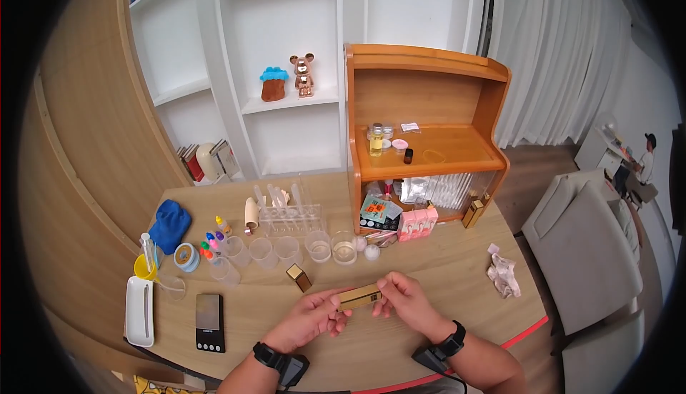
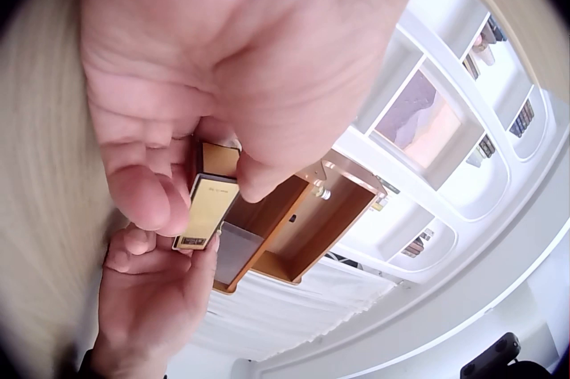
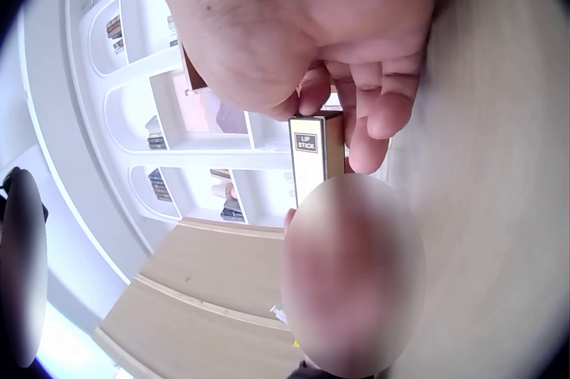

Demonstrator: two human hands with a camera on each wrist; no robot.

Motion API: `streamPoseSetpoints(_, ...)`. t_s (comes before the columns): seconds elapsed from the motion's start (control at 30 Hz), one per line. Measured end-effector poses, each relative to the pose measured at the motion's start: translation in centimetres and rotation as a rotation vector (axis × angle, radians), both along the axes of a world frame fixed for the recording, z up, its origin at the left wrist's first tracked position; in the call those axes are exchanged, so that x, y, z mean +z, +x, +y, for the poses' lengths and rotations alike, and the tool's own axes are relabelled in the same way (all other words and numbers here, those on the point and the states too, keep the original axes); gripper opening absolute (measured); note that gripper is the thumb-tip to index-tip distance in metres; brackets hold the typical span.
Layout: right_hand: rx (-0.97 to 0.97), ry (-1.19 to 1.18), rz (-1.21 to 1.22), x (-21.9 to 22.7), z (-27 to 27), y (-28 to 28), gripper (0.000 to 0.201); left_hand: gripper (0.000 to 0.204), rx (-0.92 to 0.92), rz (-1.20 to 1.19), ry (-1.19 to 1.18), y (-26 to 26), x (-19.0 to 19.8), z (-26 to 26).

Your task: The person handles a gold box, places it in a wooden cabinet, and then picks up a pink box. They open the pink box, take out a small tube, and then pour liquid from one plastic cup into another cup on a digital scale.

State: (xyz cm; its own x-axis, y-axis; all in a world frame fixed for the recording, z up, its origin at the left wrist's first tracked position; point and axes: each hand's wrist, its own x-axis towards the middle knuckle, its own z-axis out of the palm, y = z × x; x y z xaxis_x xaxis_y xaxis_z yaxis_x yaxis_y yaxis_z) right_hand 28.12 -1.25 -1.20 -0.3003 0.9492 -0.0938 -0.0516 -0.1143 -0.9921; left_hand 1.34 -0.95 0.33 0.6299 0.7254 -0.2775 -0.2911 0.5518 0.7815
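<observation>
A slim gold box with dark edges (image 1: 359, 297) is held level above the front of the table between both hands. My left hand (image 1: 312, 317) grips its left end with thumb and fingers, and my right hand (image 1: 412, 307) pinches its right end. In the left wrist view the box (image 2: 207, 210) shows a gold face between the left fingers and the right hand (image 2: 151, 299). The right wrist view shows "LIP STICK" on the box (image 3: 307, 156), near the right fingertips. A second gold and dark box (image 1: 299, 278) lies on the table just behind the left hand.
Clear cups (image 1: 289, 251), a test tube rack (image 1: 289, 221) and a wooden cabinet (image 1: 429, 58) stand behind the hands. At left are a black scale (image 1: 210, 322) and a white tray (image 1: 140, 312); at right lies a crumpled pink cloth (image 1: 504, 277).
</observation>
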Motion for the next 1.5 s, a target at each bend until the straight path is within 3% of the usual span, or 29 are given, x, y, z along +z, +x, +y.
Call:
streamPoseSetpoints(0.27, -0.039, -0.077, 0.075, 0.3, 0.3, 0.4, 0.026, 0.032, -0.063, 0.066, 0.116, 0.0, -1.2, 0.2)
streamPoseSetpoints(0.47, -0.148, 0.005, -0.046, 1.2, -0.2, 0.2, 0.032, 0.044, -0.118, 0.201, 0.282, 0.6, 0.7, -0.4)
streamPoseSetpoints(0.7, -0.128, 0.013, -0.1, 1.1, -0.5, -0.3, 0.029, 0.053, -0.123, 0.144, 0.294, 0.4, 0.3, -0.3)
streamPoseSetpoints(0.77, -0.147, 0.027, -0.088, 1.3, -0.5, -0.4, 0.028, 0.054, -0.042, 0.007, 0.026, 0.6, 0.5, -0.3)
streamPoseSetpoints(0.9, -0.122, 0.033, -0.07, 0.9, -0.5, -0.3, 0.025, 0.059, 0.009, 0.116, 0.097, 0.9, 0.7, -0.6)
streamPoseSetpoints(1.07, -0.109, 0.074, -0.07, 0.6, -0.4, -0.3, 0.028, 0.049, -0.133, -0.021, 0.045, -0.6, -2.4, 0.7)
streamPoseSetpoints(1.27, -0.131, -0.011, -0.106, 1.8, -0.6, -0.5, 0.037, 0.036, -0.042, 0.039, 0.08, 0.4, -0.5, -0.1)
streamPoseSetpoints(1.5, -0.11, 0.011, -0.087, 1.1, -0.5, -0.2, 0.039, 0.043, -0.006, 0.098, 0.137, 0.7, -0.2, -0.1)
